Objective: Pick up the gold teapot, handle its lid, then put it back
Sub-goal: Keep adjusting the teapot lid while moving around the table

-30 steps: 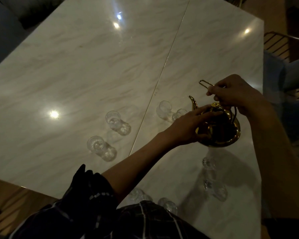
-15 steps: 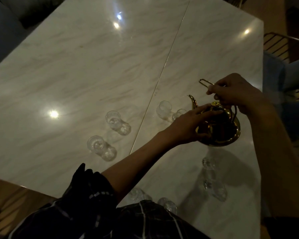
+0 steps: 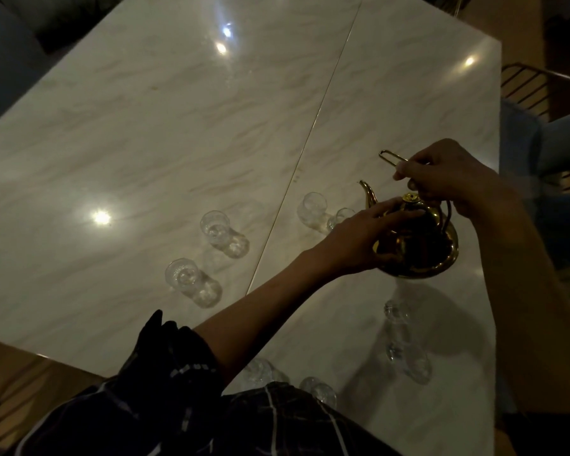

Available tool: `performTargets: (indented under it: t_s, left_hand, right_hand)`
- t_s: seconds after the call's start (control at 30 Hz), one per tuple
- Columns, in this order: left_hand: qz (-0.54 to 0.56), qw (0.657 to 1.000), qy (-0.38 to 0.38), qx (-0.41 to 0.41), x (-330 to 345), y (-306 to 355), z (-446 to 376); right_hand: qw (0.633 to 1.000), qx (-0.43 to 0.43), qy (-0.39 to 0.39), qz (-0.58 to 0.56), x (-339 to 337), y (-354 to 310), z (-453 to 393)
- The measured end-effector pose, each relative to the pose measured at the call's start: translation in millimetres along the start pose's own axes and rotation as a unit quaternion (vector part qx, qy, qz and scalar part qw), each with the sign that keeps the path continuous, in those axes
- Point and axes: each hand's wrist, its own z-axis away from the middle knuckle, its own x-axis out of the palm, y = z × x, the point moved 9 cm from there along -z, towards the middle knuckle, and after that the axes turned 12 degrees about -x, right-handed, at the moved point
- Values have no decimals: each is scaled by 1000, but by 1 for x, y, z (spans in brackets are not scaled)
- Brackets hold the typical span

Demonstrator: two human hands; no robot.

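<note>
The gold teapot [image 3: 418, 246] hangs a little above the marble table [image 3: 185, 133] at the right, spout pointing away. Its lid [image 3: 411, 198] with a small knob sits on top. My right hand [image 3: 448, 174] is closed around the wire top handle [image 3: 390, 157] and carries the pot. My left hand [image 3: 359, 240] is cupped on the pot's near-left side, fingers lying over the shoulder just below the lid knob, thumb under the belly.
Several clear glasses stand on the table: two at the left [image 3: 191, 283] [image 3: 222, 233], one beside the spout [image 3: 315, 210], two under the pot [image 3: 405, 352] and two at the near edge [image 3: 318, 390]. A wire chair [image 3: 540, 90] stands to the right.
Almost nothing has moved. Both hands keep their hold on the teapot; the left fingers have settled a touch closer to the lid.
</note>
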Motion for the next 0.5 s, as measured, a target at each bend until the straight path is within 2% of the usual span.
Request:
performTargets:
  t_s: [0.5]
  left_hand:
    - [7,1000,5,9,1,-1,0]
  right_hand:
    - [1000,1,-2,-7,2,0,1]
